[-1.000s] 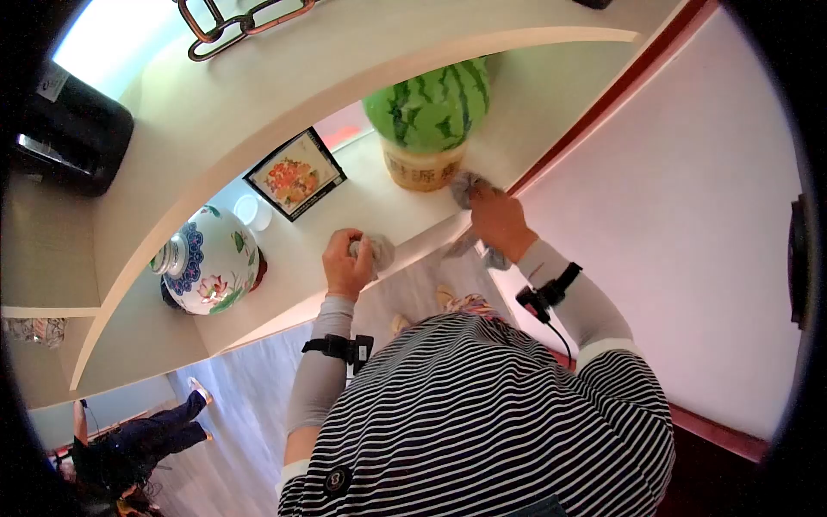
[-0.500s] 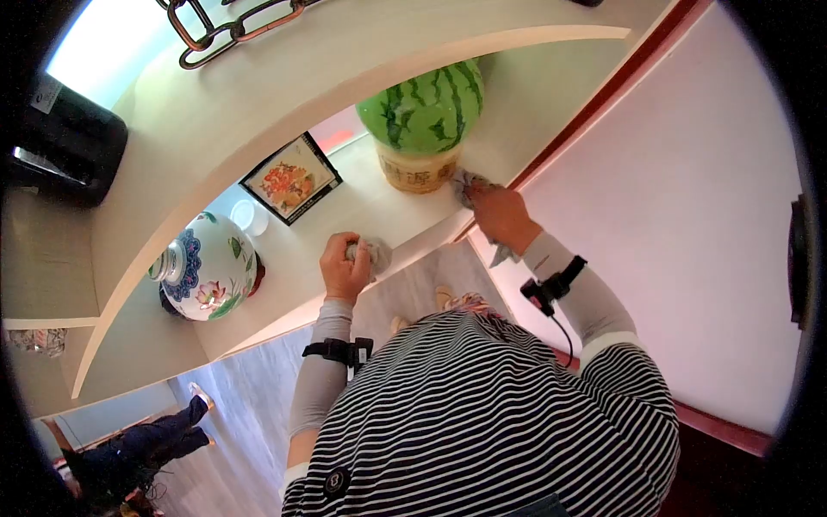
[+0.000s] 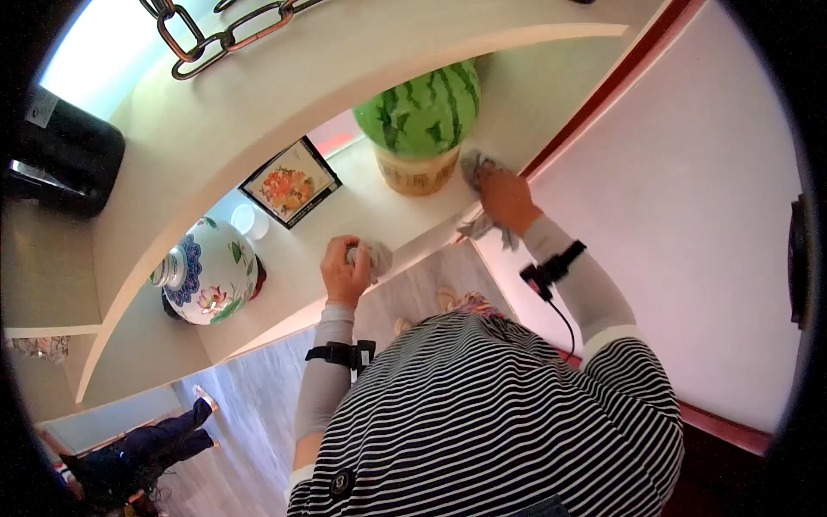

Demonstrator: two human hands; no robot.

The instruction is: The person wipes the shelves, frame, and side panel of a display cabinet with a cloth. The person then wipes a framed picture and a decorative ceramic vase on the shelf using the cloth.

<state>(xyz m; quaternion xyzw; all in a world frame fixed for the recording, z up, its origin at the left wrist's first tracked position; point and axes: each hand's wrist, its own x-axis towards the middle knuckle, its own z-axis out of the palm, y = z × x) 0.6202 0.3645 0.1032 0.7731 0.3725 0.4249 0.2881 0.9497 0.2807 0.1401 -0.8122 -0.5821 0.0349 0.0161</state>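
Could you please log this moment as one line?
left hand: gripping greyish bundle, at front of shelf | right hand: gripping grey cloth, near watermelon-patterned ornament | on shelf: framed picture, floral vase

Upper left: a dark metal chain of oval links point(image 3: 227, 41); below it, at the left edge, a glossy black container with rounded corners point(image 3: 73, 151). Upper centre: a green watermelon-patterned dome point(image 3: 420, 112) resting on a gold-coloured round pot bearing characters point(image 3: 418, 175). Left of centre: a black-framed picture of orange-red flowers point(image 3: 291, 183), with a small white round cup point(image 3: 250, 221) just beside it, near a white vase painted with pink flowers and blue bands point(image 3: 214, 274). Lower left: another person in dark trousers point(image 3: 159, 444). Right: a pale, smooth wall point(image 3: 672, 224).
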